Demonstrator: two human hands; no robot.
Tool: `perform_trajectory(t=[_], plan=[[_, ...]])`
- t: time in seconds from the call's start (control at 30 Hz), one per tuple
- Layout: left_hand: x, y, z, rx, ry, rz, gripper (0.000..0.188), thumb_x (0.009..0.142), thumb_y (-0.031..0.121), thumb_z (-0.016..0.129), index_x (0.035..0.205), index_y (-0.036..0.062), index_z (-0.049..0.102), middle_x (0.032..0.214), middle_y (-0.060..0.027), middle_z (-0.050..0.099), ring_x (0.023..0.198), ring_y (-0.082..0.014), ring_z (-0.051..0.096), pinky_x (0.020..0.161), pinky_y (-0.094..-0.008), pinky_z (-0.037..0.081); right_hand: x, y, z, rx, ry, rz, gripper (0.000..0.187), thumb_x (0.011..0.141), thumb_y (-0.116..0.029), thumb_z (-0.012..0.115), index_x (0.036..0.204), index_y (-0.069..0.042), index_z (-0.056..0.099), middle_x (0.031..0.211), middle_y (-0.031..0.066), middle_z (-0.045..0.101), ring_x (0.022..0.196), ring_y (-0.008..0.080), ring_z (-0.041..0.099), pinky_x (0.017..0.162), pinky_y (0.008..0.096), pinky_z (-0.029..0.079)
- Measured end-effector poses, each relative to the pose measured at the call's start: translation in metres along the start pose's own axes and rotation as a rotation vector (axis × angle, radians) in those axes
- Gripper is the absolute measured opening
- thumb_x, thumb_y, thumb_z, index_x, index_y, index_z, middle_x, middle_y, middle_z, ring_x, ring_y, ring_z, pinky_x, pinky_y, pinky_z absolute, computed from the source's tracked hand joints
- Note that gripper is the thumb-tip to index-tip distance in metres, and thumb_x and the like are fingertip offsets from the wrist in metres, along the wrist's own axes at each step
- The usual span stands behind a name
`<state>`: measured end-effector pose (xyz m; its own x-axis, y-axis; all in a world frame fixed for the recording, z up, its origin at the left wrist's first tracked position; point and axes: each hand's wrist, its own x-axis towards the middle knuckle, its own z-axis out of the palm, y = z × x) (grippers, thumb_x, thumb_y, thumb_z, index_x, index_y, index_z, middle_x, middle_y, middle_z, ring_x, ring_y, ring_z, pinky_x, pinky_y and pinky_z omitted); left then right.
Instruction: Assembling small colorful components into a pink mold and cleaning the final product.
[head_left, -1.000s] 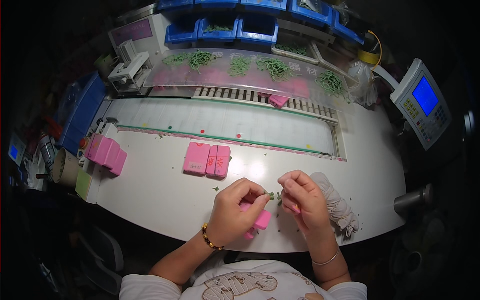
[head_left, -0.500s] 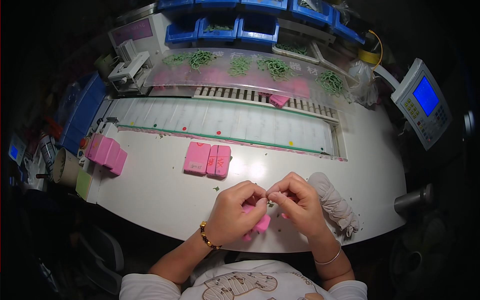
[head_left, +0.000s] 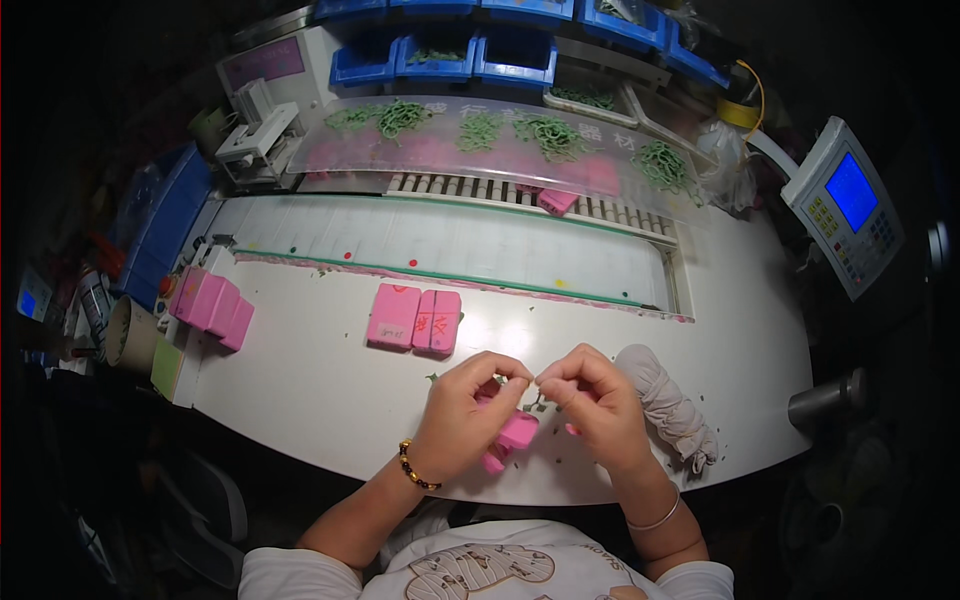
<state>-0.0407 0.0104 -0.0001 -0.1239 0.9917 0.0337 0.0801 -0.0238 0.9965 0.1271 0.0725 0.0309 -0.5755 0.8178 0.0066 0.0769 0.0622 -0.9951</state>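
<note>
My left hand (head_left: 465,405) and my right hand (head_left: 597,400) meet above the table's near edge, thumb and forefinger of each pinched. A small dark green piece (head_left: 538,400) shows just below the fingertips, by my right thumb; what is between the tips is too small to make out. Beneath my left palm a pink piece (head_left: 518,430) sticks out, partly hidden by the lower fingers, which seem curled on it. A bit of pink (head_left: 572,428) also shows under my right hand. Two pink blocks (head_left: 393,316) stand side by side beyond my left hand.
A pale belt (head_left: 440,245) with coloured dots crosses the white table (head_left: 320,360). Behind it, green strands (head_left: 402,118) lie on a clear shelf (head_left: 440,165), below blue bins (head_left: 515,58). Rolled grey cloth (head_left: 665,400) lies right, a screen panel (head_left: 850,205) beyond, stacked pink blocks (head_left: 212,303) left.
The belt's dots have shifted to the left. My fingertips have drawn slightly apart, and the pink piece under my left hand has tilted, showing more of itself.
</note>
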Motion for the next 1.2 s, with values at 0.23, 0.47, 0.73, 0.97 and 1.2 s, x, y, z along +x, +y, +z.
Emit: perform_trajectory(t=[0.23,0.47,0.73,0.97,1.2], plan=[[0.001,0.008,-0.001,0.149,0.250,0.148,0.034,0.093,0.008,0.057,0.126,0.0026,0.058,0.117,-0.0158,0.062,0.080,-0.0137,0.062,0.067,-0.0244,0.050,0.005,0.014,-0.008,0.409,0.158,0.140,0.009,0.091,-0.009,0.064,0.097,-0.003,0.066,0.075,-0.0053,0.057,0.058,-0.0016,0.041,0.049,0.0141,0.031],[-0.006,0.012,0.004,-0.030,-0.019,0.007,0.017,0.088,0.003,0.064,0.104,-0.0022,0.060,0.103,-0.0064,0.062,0.073,-0.0045,0.059,0.063,-0.0195,0.049,0.003,0.008,0.008,0.316,0.133,0.154,0.010,0.092,-0.009,0.063,0.099,-0.003,0.067,0.074,-0.0055,0.057,0.058,-0.0014,0.041,0.049,0.0150,0.033],[-0.002,0.010,-0.002,0.205,0.152,0.261,0.008,0.083,0.004,0.065,0.089,0.0003,0.063,0.088,-0.0082,0.062,0.064,-0.0140,0.062,0.057,-0.0256,0.050,0.004,0.004,0.007,-0.185,0.145,-0.184,0.007,0.087,-0.004,0.066,0.093,-0.002,0.069,0.077,-0.0008,0.053,0.057,0.0047,0.048,0.049,0.0200,0.038],[-0.010,0.019,-0.012,0.516,0.186,0.360,0.008,0.080,0.005,0.067,0.087,0.0020,0.065,0.088,-0.0086,0.063,0.065,-0.0183,0.063,0.057,-0.0266,0.052,0.007,0.002,0.013,-0.708,0.162,-0.627,0.017,0.076,0.000,0.072,0.091,-0.005,0.069,0.072,0.0047,0.052,0.051,0.0142,0.052,0.045,0.0274,0.040],[-0.016,0.024,-0.019,0.631,0.182,0.366,0.008,0.078,0.010,0.068,0.085,0.0074,0.066,0.088,-0.0045,0.063,0.058,-0.0199,0.061,0.052,-0.0294,0.048,0.009,-0.005,0.015,-0.868,0.088,-0.700,0.018,0.073,-0.001,0.073,0.088,-0.007,0.065,0.071,0.0044,0.051,0.050,0.0174,0.053,0.043,0.0294,0.041]])
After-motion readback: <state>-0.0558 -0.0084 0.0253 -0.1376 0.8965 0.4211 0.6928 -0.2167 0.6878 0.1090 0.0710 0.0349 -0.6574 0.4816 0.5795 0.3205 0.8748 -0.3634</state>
